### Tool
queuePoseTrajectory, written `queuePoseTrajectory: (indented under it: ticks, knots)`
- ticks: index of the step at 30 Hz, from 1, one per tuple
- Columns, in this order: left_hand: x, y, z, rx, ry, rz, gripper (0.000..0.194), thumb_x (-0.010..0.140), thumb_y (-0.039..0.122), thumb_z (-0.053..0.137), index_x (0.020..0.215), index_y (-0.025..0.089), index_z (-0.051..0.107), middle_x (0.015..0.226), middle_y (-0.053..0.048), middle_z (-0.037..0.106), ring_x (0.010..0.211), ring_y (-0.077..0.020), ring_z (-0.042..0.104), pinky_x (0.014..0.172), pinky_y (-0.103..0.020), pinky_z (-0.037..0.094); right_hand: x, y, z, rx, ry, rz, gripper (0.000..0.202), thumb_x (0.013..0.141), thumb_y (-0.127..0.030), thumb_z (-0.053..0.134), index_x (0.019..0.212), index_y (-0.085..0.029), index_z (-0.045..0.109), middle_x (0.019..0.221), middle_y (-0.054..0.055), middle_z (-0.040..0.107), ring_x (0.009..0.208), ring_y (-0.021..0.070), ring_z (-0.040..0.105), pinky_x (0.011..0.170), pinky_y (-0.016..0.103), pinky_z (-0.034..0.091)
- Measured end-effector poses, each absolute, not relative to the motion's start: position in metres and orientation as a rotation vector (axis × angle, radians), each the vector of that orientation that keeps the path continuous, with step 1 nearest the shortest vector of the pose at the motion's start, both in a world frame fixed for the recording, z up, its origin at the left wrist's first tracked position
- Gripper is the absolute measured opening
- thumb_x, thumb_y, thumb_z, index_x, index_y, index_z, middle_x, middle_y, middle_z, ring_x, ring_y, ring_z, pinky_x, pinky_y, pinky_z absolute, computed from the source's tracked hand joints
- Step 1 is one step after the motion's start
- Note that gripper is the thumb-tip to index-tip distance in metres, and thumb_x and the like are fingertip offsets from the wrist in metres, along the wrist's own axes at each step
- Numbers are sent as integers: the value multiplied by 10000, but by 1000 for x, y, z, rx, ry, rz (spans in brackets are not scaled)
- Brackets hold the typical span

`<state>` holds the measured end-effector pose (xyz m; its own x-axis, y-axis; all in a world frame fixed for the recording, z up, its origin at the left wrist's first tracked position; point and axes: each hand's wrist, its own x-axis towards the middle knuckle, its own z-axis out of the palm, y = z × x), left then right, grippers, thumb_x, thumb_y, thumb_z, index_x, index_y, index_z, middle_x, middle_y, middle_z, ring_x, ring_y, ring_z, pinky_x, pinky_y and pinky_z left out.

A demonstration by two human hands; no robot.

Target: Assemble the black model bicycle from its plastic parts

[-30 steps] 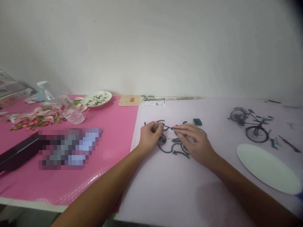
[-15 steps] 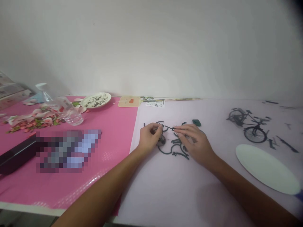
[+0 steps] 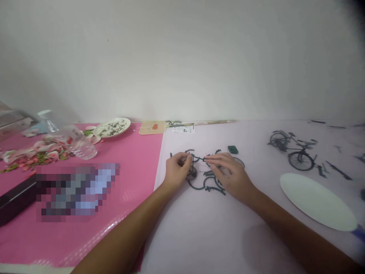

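Observation:
Over the pale sheet, my left hand pinches a thin black model bicycle frame between thumb and fingers. My right hand has its fingertips closed on the end of a slim black rod, which reaches across to the frame. The joint between them is too small to make out. Below and between the hands lie curved black mudguard-like parts. Part of a small spoked wheel shows behind my right hand. A dark green block lies just beyond it.
To the right are a built model bicycle, loose black parts and a white oval plate. On the pink cover at left are a plastic bottle, artificial petals, a patterned plate and a long black box.
The rod's left end has come up to the frame at my left hand, where a small gap showed before. Both hands stay near the same spot; the camera view has shifted slightly.

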<state>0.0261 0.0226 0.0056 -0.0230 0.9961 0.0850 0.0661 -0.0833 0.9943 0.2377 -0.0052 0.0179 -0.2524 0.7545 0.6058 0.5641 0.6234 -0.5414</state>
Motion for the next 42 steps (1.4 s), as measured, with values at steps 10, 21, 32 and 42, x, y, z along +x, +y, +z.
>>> queuePoseTrajectory:
  ticks: [10, 21, 32, 42]
  knots:
    - [25, 23, 4, 1317, 1200, 1272, 409, 866, 541, 716, 973, 148, 746, 639, 5, 605, 548, -123, 595, 487, -210, 509, 238, -6, 18, -1022, -1926, 269, 246, 977, -193, 653, 1155, -320, 765, 1196, 36, 767, 1147, 264, 665, 1011, 519, 550]
    - [25, 22, 1, 1390, 1177, 1253, 416, 895, 555, 682, 960, 149, 744, 610, 3, 613, 507, -114, 546, 482, -212, 445, 236, -10, 18, -1041, -2029, 381, 337, 1013, -224, 599, 1304, -341, 723, 1308, 46, 728, 1239, 269, 636, 1086, 530, 503]
    - [28, 13, 3, 1678, 1131, 1239, 316, 963, 445, 600, 925, 168, 746, 660, -12, 648, 595, -133, 554, 585, -238, 409, 243, -5, 17, -946, -2032, 472, 378, 1074, -225, 452, 1268, -364, 744, 1275, 41, 737, 1205, 257, 649, 1072, 532, 511]
    - [28, 13, 3, 1736, 1153, 1239, 312, 988, 432, 577, 972, 171, 747, 686, -14, 670, 608, -133, 565, 607, -244, 422, 236, -16, 26, -1130, -1881, 523, 453, 1024, -290, 592, 1473, -309, 538, 1250, 59, 775, 1313, 271, 644, 1139, 506, 495]
